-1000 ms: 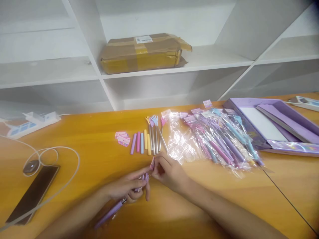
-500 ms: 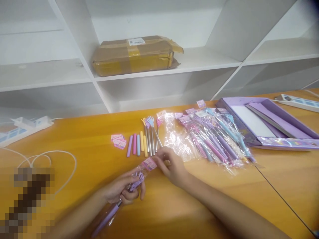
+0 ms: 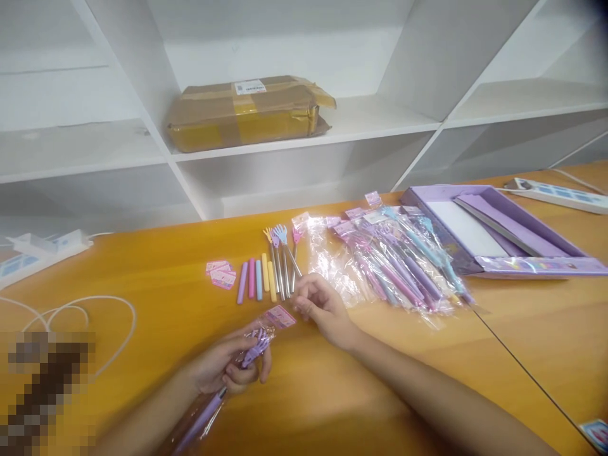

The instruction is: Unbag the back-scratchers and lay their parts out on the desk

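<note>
On the near side of the row of short pastel tubes (image 3: 259,280), the left hand (image 3: 215,364) has its grip clamped on a purple plastic hand-shaped scratcher in clear film (image 3: 203,419). The right hand (image 3: 331,315) curls its fingertips close; what they pinch, I cannot tell. Drifting sideways, they could knock the silver-stemmed scratchers (image 3: 285,269) beside that row

This looks like a work room, maybe one for packing. Big white shelves (image 3: 285,149) stand along the far edge of the wooden table (image 3: 304,392). A brown box (image 3: 247,114) with shiny tape and a label sits on a shelf. Lots of back scratchers in clear bags (image 3: 403,253) lie in a pile. White power strips (image 3: 560,193) are near the far edge, left and right.
</note>
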A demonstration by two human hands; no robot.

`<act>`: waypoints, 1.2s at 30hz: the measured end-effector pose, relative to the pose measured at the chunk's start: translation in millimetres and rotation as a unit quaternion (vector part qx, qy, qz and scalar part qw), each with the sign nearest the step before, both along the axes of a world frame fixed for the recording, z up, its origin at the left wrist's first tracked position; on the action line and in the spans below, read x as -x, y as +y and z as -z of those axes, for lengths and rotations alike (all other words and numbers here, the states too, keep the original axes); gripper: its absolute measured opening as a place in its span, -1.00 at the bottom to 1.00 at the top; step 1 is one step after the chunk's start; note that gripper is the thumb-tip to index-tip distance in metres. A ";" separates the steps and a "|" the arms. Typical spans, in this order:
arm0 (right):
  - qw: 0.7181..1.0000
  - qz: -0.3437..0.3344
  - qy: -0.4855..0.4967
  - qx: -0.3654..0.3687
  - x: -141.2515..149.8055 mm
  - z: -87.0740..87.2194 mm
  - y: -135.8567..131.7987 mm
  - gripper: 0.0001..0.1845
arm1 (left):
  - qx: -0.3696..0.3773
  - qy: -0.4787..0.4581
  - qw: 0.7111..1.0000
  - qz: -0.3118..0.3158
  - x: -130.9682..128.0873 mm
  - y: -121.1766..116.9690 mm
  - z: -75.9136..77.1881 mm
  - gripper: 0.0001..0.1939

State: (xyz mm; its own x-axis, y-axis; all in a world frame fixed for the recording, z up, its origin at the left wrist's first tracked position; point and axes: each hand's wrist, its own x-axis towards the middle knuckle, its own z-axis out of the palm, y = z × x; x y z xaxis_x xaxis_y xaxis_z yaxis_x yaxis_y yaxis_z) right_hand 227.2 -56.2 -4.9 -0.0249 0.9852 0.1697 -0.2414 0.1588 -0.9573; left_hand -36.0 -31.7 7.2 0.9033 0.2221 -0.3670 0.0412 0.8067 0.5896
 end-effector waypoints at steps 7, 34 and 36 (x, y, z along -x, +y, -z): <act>0.998 0.036 -0.037 -0.036 2.5 0.1 -2.4 -0.74 | -0.001 0.005 1.000 -0.004 0.3 1.4 0.2 -0.44; 0.979 0.091 -0.135 -0.121 2.9 2.2 -10.9 -0.94 | 0.004 0.009 1.000 0.002 0.8 0.1 2.1 -0.44; 0.974 0.098 -0.150 -0.135 2.1 1.3 -11.4 -0.94 | 0.004 0.011 1.000 0.001 1.3 0.1 2.8 -0.44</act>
State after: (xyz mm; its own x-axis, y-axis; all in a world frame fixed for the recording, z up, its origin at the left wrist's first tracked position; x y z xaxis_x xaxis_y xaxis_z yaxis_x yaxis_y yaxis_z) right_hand 225.0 -67.6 -6.2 0.0709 0.8965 0.4373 0.1035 0.4295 -0.8971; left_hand -37.2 -31.6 4.4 0.8955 0.2184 -0.3877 0.0544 0.8110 0.5825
